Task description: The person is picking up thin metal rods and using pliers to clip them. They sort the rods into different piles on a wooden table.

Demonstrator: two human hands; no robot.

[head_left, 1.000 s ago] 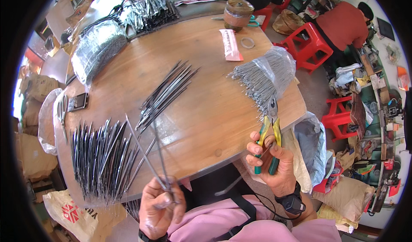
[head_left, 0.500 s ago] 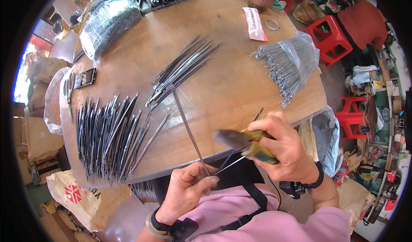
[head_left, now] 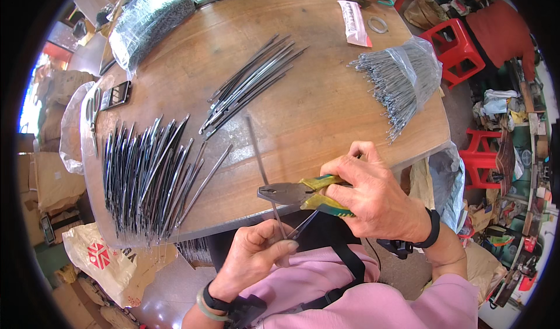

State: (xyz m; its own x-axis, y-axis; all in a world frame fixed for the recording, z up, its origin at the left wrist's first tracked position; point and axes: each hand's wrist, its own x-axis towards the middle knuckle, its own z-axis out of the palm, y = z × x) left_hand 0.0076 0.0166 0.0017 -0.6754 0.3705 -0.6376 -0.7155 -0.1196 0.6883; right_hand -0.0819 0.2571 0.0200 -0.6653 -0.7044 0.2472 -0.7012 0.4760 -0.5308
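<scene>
Since the earlier frame, the pliers (head_left: 286, 193) had been carried leftward by the right hand (head_left: 373, 195), so that their head, then to the right of the long dark strip (head_left: 256, 151), lay across it. The left hand stayed pinched at the strip's lower end.

I observed the two hands near each other but apart, at the near edge of the wooden surface (head_left: 326, 107). The left hand (head_left: 262, 244) was clamped, thumb against forefinger, on the strip, which rose in front of the surface; a second thin piece (head_left: 304, 223) slanted from the same pinch toward the pliers. The right hand was wrapped round the yellow-and-green handles. Whether the jaws had any bite on the strip could not be determined.

Risks noted, in my judgement: a loose pinch could let the strip twist or slip under the tool; the free upper end, blurred, could whip about if sharply levered; and the pliers' head, so near the left thumb, could nip it should the tool skid. The loose row of dark strips (head_left: 140, 177) appeared clear of that hazard.
</scene>
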